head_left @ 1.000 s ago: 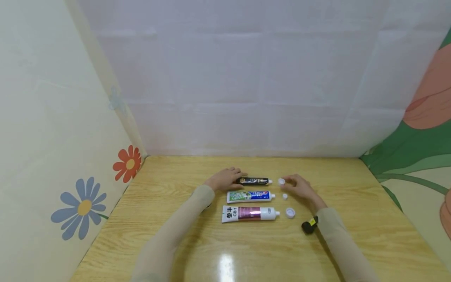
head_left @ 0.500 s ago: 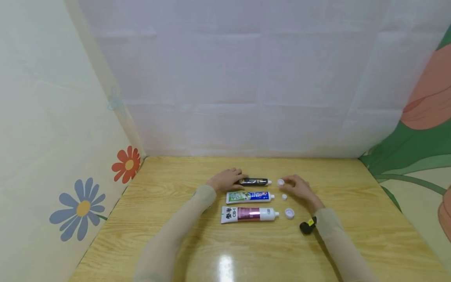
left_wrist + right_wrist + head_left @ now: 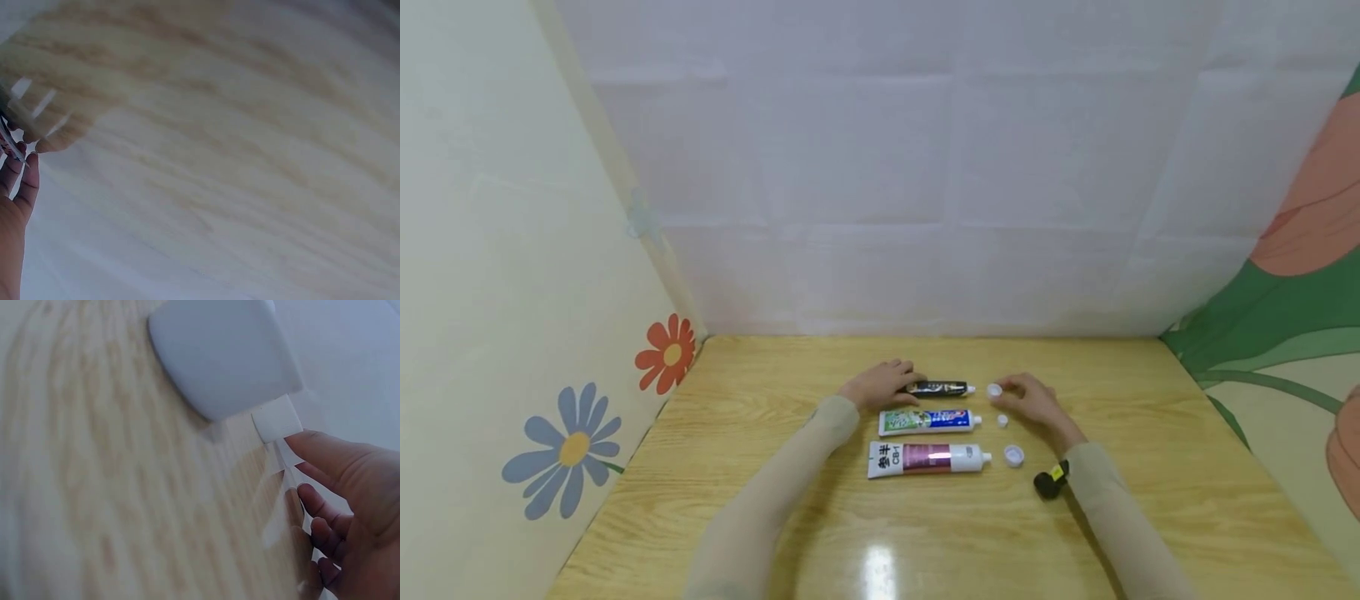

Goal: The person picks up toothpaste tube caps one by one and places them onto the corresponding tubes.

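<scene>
Three toothpaste tubes lie in parallel on the table, nozzles to the right. My left hand [image 3: 880,386] grips the tail of the black tube [image 3: 936,388], the farthest one; the left wrist view catches only its fingers at the tube's end. Nearer lie the green and blue tube [image 3: 928,421] and the white and purple tube [image 3: 928,458]. My right hand [image 3: 1033,402] pinches a white cap [image 3: 994,391] just off the black tube's bare nozzle. A small cap [image 3: 1002,422] and a wide cap [image 3: 1014,456] lie by the other two nozzles.
A black device with a yellow label [image 3: 1050,482] sits at the right wrist. Pale sheeting [image 3: 880,167] hangs behind the wooden table [image 3: 880,517], and flower-painted walls [image 3: 568,275] stand at the sides. The wide cap looms large in the right wrist view.
The head view has shifted slightly, so everything drifts a little left and down in it. Hands, tubes and caps keep their places relative to one another.
</scene>
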Available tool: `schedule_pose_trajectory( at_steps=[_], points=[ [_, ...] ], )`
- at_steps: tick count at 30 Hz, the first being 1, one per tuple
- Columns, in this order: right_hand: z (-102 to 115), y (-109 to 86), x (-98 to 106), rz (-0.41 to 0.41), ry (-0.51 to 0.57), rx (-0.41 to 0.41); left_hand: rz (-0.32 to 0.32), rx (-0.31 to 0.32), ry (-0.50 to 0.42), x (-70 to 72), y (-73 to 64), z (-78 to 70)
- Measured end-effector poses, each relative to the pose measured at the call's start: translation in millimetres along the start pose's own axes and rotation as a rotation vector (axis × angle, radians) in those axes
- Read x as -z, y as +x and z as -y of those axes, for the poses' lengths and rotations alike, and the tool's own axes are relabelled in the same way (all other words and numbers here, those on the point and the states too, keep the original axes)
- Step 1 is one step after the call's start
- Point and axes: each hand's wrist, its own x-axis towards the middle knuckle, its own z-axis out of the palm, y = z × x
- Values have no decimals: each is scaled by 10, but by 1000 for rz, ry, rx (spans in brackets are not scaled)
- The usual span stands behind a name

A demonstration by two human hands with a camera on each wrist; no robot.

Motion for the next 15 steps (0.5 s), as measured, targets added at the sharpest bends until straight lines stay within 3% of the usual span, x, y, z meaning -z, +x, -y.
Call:
schedule_pose_trajectory(
  at_steps=[15],
  points=[
    [7,28,-26,2,-10,41,-12,-18,9,33,-35,-42]
  ],
)
